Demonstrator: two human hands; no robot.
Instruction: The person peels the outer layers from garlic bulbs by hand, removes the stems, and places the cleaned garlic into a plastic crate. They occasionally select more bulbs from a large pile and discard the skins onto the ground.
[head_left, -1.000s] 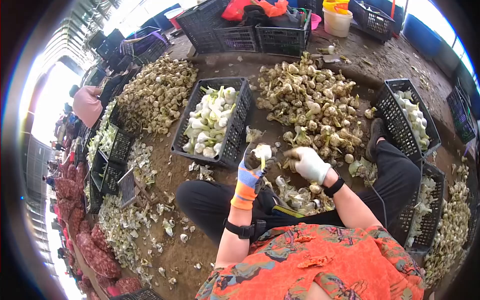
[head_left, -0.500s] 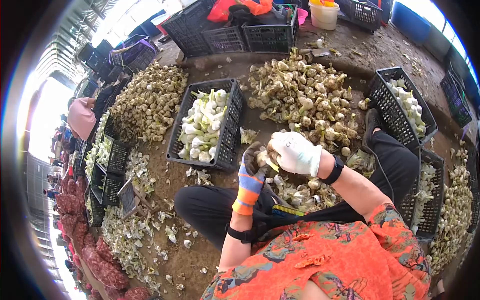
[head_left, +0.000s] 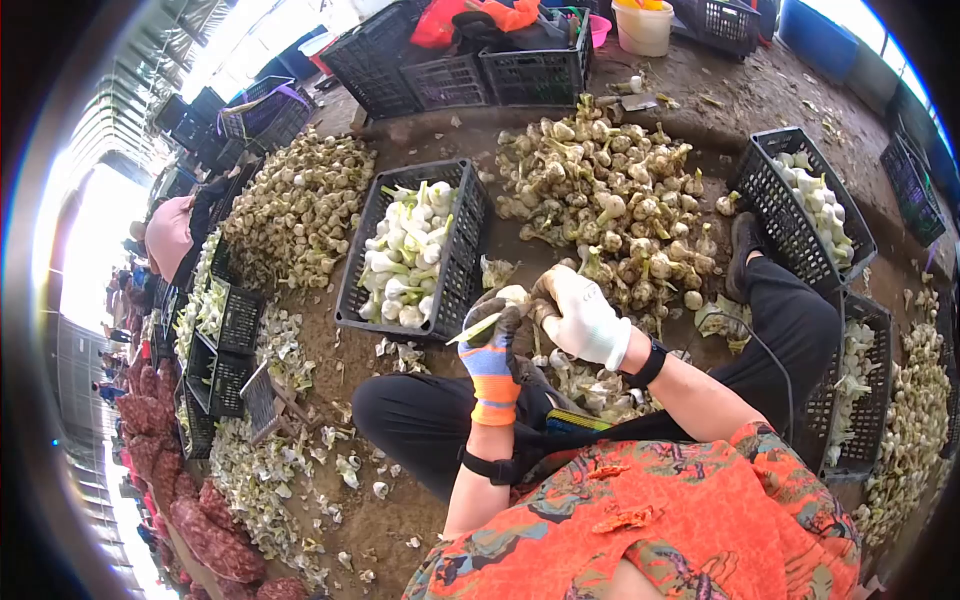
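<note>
My left hand (head_left: 490, 345), in a blue and orange glove with dark fingers, is closed round a garlic bulb (head_left: 514, 295) whose pale green stem sticks out to the left. Beside it my right hand (head_left: 580, 315), in a white glove with dirty fingertips, has its fingers pinched together near the bulb; what they hold is too small to make out. A black crate of clean white garlic (head_left: 408, 255) lies left of and beyond my hands. The heap of unpeeled garlic (head_left: 610, 195) spreads in front of them.
Peeled skins (head_left: 590, 385) lie between my legs. At the right stand crates with white garlic (head_left: 815, 205). Another garlic heap (head_left: 295, 205) and a person in pink (head_left: 170, 238) are at the left. Black crates (head_left: 450, 80) and a white bucket (head_left: 643, 28) stand at the back.
My left hand has turned and moved slightly left, bringing the bulb and its stem into clearer view. My right hand has separated a little from it. The person in pink has shifted slightly.
</note>
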